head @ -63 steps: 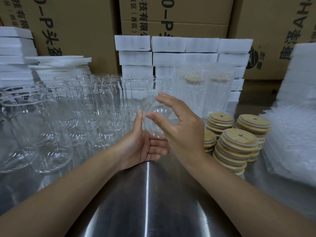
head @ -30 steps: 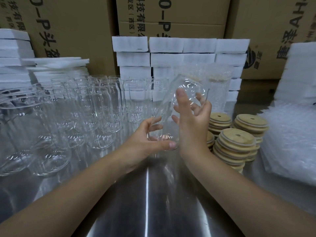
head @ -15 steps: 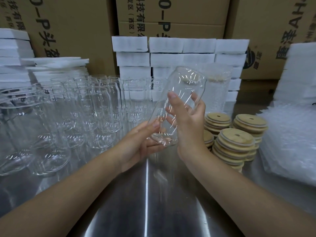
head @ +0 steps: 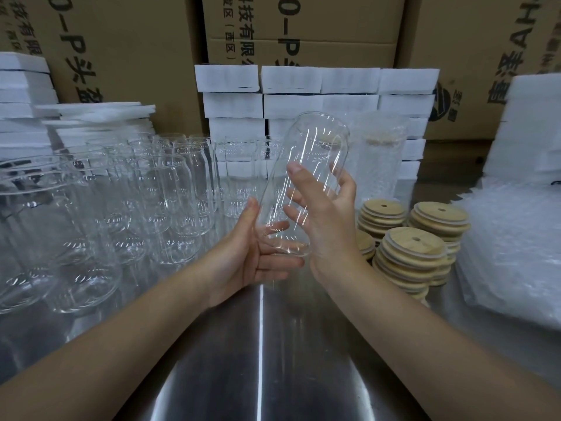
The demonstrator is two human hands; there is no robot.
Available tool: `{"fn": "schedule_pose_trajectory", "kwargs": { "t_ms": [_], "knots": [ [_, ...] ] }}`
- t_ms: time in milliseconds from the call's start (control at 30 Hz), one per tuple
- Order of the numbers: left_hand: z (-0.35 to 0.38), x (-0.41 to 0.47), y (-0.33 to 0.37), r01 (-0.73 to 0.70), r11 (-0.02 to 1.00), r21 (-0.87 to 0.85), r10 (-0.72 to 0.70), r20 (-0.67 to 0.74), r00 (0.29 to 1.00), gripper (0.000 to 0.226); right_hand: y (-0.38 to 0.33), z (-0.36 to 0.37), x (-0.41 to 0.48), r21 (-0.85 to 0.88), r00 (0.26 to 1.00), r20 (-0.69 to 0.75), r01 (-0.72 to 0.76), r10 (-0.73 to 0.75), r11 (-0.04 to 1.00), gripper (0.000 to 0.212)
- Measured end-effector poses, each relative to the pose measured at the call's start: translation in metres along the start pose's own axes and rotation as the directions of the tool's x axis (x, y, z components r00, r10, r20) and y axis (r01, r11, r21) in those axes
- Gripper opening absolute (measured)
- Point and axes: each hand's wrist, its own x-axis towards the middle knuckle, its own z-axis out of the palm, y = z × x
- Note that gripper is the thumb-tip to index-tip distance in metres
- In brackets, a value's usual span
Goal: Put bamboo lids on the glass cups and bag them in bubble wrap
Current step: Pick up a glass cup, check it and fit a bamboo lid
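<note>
The right hand (head: 328, 220) is gripping a clear, smooth, can-shaped glass cup (head: 306, 183) in the air above the shiny steel table (head: 261, 375), with the thumb lying across the near wall and the fingers curling round the far side. The cup is leaning, its upper end tilting away and to the right. The left hand (head: 249, 256) is cradling the lower end on nearly straight fingers, palm up, its thumb resting against the glass. To the left, a crowd of empty clear glass cups (head: 170, 189) is standing upright on the table. To the right, round, pale bamboo lids (head: 416, 247), each pierced by a small hole, are sitting in stacks beside a heap of cloudy, dimpled bubble-wrap bags (head: 516, 244). White foam blocks (head: 315, 95) are standing stacked behind, against brown printed cardboard boxes (head: 121, 47).
</note>
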Motion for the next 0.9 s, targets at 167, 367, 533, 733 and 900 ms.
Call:
{"fn": "schedule_pose_trajectory", "kwargs": {
  "t_ms": [167,367,533,733,900],
  "knots": [
    [0.006,0.001,0.0,0.008,1.0,-0.022,-0.008,-0.008,1.0,0.108,-0.001,0.0,-0.002,-0.053,0.999,0.001,0.047,-0.047,0.997,0.088],
    [0.017,-0.002,-0.003,-0.1,0.995,0.012,0.1,-0.089,0.991,0.118,0.002,0.001,-0.003,-0.136,0.996,-0.018,0.087,-0.09,0.987,0.081],
    [0.021,-0.007,-0.005,-0.305,0.925,0.225,0.342,-0.151,0.928,0.121,0.001,0.0,-0.002,-0.198,0.986,-0.078,0.131,-0.149,0.971,0.083],
    [0.027,-0.008,0.0,-0.368,0.915,0.167,0.403,-0.304,0.863,0.081,0.001,0.001,-0.002,-0.183,0.988,-0.071,0.119,-0.134,0.976,0.08],
    [0.027,-0.013,0.005,-0.364,0.912,0.191,0.408,-0.317,0.856,0.073,-0.002,0.001,-0.002,-0.172,0.992,-0.04,0.11,-0.118,0.979,0.076]
  ]
}}
